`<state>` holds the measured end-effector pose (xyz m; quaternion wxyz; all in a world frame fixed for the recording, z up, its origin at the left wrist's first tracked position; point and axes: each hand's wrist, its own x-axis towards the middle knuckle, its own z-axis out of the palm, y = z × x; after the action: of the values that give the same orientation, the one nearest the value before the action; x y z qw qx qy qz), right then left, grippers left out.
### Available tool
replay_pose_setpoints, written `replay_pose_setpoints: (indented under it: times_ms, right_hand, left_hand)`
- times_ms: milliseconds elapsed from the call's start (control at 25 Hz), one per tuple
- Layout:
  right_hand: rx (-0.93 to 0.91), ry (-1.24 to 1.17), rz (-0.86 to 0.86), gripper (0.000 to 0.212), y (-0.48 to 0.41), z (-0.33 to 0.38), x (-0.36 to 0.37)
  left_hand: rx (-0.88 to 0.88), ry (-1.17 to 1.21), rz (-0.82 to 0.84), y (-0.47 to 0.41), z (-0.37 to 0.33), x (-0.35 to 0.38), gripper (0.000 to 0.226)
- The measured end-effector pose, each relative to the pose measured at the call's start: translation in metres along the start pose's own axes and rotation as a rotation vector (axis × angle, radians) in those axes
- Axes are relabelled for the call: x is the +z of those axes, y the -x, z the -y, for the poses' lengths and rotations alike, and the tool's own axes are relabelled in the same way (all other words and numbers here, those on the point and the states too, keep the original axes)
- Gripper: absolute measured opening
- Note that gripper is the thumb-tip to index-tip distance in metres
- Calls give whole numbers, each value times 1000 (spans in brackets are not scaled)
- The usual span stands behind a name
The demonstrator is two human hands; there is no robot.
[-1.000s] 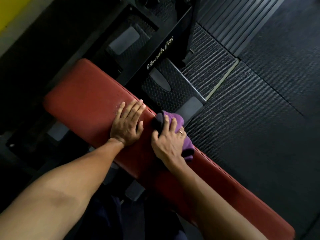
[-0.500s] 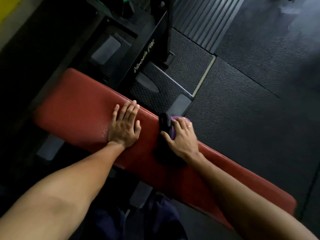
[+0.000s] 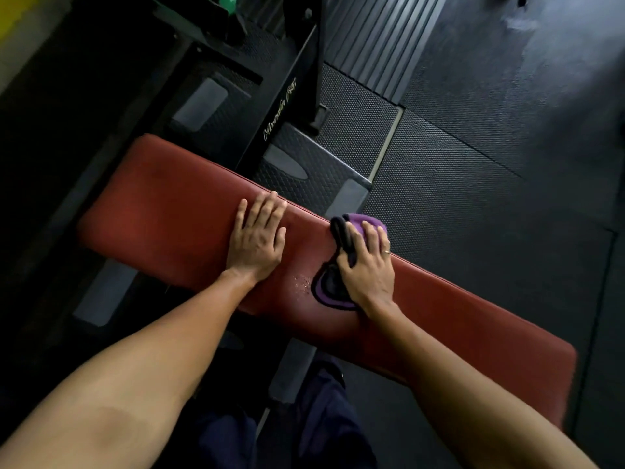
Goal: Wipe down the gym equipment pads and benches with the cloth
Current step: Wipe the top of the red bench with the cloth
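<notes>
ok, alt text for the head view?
Seen from above, a right hand holds a purple cloth against the far edge of a red bench, while the left hand rests flat on it nearby. Dark rubber floor and a black machine frame lie beyond.

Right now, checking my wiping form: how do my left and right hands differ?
The left hand lies flat and bare on the bench; the right hand grips the purple cloth against it. The right hand wears a ring; the left hand shows none. Both rest on the bench.
</notes>
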<state>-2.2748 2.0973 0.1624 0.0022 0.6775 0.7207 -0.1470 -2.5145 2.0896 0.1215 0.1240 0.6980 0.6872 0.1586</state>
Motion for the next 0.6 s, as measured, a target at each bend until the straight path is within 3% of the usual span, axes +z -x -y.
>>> replay_pose_setpoints:
  times_ms: [80,160,320,480,520,600]
  right_hand:
    - [154,-69,15,60,-5,26,5]
    - [182,-80,21,61,-11,67,16]
    - [-105,-48,-53,66,35,107,40]
    - [-485,41,-18,68,97,46,38]
    - [-500,90,-14,67,100,27,33]
    - [-346,111,-13,66,90,11,26]
  left_hand:
    - [54,-43,15,9,13,-5,58]
    - [41,-86,-9,24,31,-10,58]
    - [12,-103,-36,40,46,-14,59]
    - [19,-99,-36,52,52,-19,60]
    - [26,-95,-24,56,54,-21,60]
    - [40,-110,-12,62,58,-21,60]
